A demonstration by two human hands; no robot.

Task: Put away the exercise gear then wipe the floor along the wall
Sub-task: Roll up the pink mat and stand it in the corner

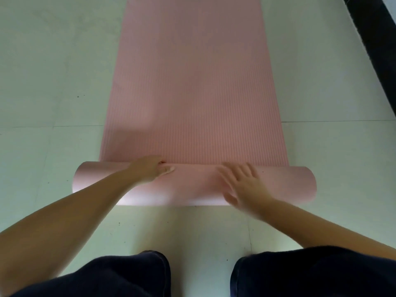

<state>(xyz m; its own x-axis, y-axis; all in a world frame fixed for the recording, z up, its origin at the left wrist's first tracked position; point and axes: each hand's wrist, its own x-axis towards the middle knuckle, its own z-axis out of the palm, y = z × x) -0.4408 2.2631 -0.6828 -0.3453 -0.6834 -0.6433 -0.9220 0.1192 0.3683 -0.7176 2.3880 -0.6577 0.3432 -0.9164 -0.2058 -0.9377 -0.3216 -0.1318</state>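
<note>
While the pink mat [192, 93] lies partly rolled across mid-frame, the left hand [150, 169] curls its fingers on the roll [192, 185]; the right hand [242, 186], fingers spread, rests flat on it.

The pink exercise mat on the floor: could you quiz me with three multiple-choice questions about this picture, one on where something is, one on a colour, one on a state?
1. Where does the rolled part of the mat lie?
A. At the end nearest the person
B. At the far end
C. In the middle

2. What colour are the floor tiles?
A. Dark brown
B. Pale, whitish
C. Red

3. How is the right hand held?
A. Clenched in a fist
B. Open, fingers spread on the roll
C. Raised well clear of the mat

Answers:
1 A, the roll sits just ahead of the knees, the flat part stretching away.
2 B, the tiles beside the mat look pale.
3 B, its fingers fan out over the roll, while the left hand curls at the roll's front edge.
</note>
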